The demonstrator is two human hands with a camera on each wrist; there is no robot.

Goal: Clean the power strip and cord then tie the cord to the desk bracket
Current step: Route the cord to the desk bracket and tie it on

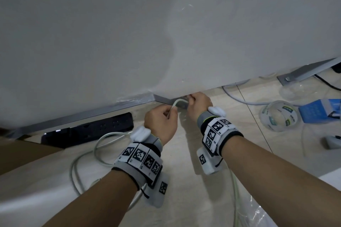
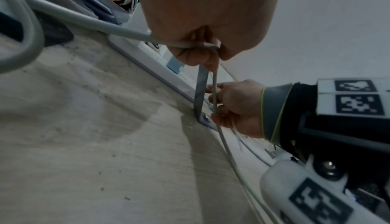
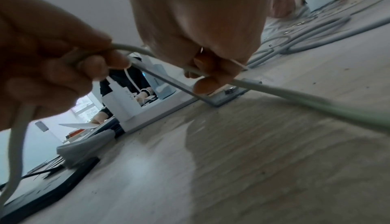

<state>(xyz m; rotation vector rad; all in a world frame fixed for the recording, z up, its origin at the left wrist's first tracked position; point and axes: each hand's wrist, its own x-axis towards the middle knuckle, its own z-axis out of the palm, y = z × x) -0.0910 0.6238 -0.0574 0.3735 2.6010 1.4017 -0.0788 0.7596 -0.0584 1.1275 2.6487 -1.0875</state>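
A pale grey cord (image 1: pixel 103 140) loops over the floor from the black power strip (image 1: pixel 88 131) lying below the white desk panel. My left hand (image 1: pixel 170 112) grips the cord just left of the grey metal desk bracket (image 1: pixel 181 104). The cord arches over to my right hand (image 1: pixel 191 99), which pinches it at the bracket. In the left wrist view the cord (image 2: pixel 214 84) runs beside the bracket (image 2: pixel 200 94), and a thin pale tie (image 2: pixel 229 73) stretches between my hands. The right wrist view shows my right hand (image 3: pixel 205 76) holding cord (image 3: pixel 295 94) and tie over the bracket foot (image 3: pixel 227 94).
A clear tape roll (image 1: pixel 280 116), a blue box (image 1: pixel 321 110) and other grey cables (image 1: pixel 239 96) lie on the floor to the right. A plastic sheet (image 1: pixel 258 214) lies at the near right. Behind the panel stands a white power strip (image 3: pixel 147 112) with a charger.
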